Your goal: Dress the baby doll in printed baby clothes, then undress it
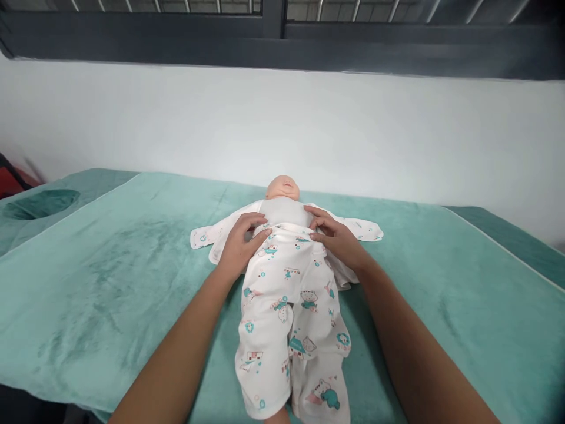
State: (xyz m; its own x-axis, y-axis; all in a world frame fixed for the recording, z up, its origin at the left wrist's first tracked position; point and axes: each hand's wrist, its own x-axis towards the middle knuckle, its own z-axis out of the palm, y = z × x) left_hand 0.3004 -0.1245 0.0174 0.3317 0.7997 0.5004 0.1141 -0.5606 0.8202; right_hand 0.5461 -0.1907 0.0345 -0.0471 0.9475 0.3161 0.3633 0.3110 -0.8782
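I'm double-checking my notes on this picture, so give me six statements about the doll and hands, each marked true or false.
1. The baby doll lies face up on the teal cover. True.
2. The doll's feet lie nearer the white wall than its head. False: the head is nearer.
3. The left hand and right hand are at opposite sides of the waistband of the printed pants. True.
4. The printed pants are solid blue. False: they are white with small animal figures.
5. The printed shirt has its sleeves spread to both sides. True.
6. The printed shirt is closed over the chest. False: it lies open, showing the pale torso.
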